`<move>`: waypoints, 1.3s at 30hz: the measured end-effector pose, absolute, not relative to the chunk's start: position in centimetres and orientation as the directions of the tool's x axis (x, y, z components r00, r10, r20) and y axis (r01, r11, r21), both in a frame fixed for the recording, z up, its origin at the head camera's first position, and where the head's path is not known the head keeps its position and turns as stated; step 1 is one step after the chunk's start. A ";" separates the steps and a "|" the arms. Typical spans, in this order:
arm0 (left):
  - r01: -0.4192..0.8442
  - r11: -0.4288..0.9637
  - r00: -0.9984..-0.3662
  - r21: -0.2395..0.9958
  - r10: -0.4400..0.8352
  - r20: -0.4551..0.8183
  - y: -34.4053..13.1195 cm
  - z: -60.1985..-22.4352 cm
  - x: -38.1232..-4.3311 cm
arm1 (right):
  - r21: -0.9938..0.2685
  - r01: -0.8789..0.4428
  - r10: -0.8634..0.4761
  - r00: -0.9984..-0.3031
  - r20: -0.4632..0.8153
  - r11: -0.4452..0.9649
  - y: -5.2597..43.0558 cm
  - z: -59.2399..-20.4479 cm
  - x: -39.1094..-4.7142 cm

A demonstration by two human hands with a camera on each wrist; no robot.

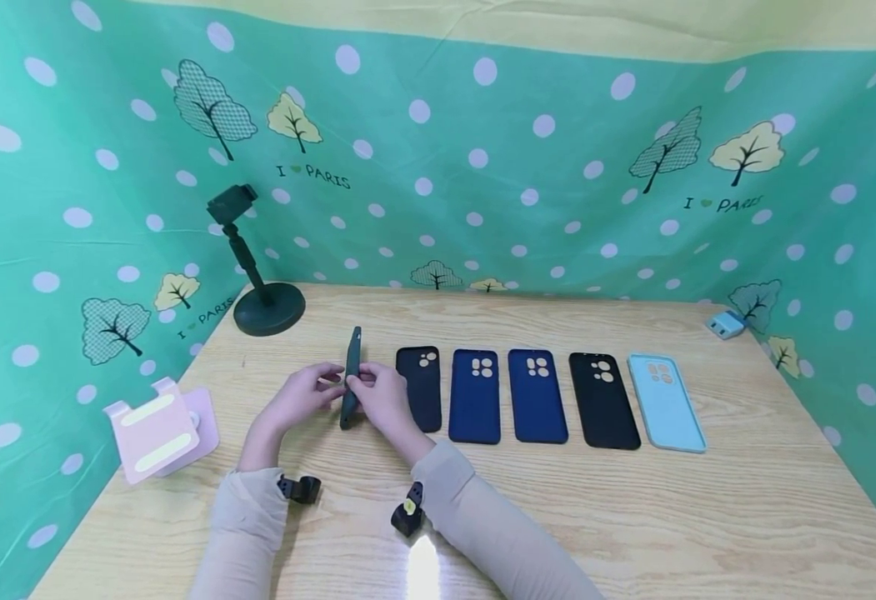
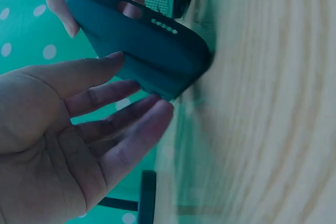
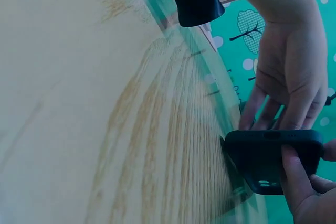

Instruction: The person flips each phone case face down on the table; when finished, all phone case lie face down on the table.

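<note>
A dark green phone case (image 1: 352, 379) is held up on its edge above the table, left of the row of cases. My right hand (image 1: 387, 398) pinches it from the right; in the right wrist view its thumb (image 3: 295, 174) presses on the inside of the case. On the other side, my left hand (image 1: 304, 398) is beside the case with loosely extended fingers. The left wrist view shows the left thumb (image 2: 105, 68) and fingertips at the case's surface; whether they bear any weight I cannot tell. The case's bottom edge shows a port cutout and speaker holes.
To the right lie a black case (image 1: 424, 400), two navy cases (image 1: 474, 404) (image 1: 538, 404), another black case (image 1: 606, 412) and a light blue case (image 1: 668, 412). A pink stand (image 1: 160, 433) is at left, a black stand (image 1: 268, 310) behind it, a blue charger (image 1: 726, 325) far right.
</note>
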State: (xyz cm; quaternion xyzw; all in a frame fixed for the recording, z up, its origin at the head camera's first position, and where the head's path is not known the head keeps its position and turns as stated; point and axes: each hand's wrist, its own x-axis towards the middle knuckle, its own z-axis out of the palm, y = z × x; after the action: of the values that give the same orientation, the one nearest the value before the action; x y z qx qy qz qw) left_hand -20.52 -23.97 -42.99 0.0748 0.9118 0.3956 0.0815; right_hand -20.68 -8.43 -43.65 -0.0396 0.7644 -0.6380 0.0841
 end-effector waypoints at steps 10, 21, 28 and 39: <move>0.048 0.739 -0.977 0.672 0.174 -0.123 -24.1 -43.5 -20.5 | -0.978 0.085 -0.146 -0.983 -0.114 0.190 -7.5 -44.2 -20.4; 0.075 0.787 -0.980 0.613 0.172 -0.101 -23.9 -43.6 -20.5 | -0.939 0.128 -0.130 -0.976 -0.177 0.319 -7.1 -44.9 -20.1; 0.055 0.801 -0.979 0.596 0.161 -0.127 -23.8 -43.4 -20.5 | -0.904 0.094 -0.163 -0.971 -0.176 0.417 -7.0 -44.9 -19.8; 0.078 0.856 -0.978 0.511 0.164 -0.126 -23.3 -43.4 -20.5 | -0.554 -0.191 -0.291 -0.952 -0.098 0.811 -6.9 -43.8 -19.5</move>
State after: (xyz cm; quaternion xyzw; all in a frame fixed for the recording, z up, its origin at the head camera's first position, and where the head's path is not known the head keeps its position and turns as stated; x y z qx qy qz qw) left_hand -20.54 -23.27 -43.45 0.0631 0.9597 0.2609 0.0829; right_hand -19.47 -6.93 -43.85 -0.1274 0.9473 -0.2802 0.0894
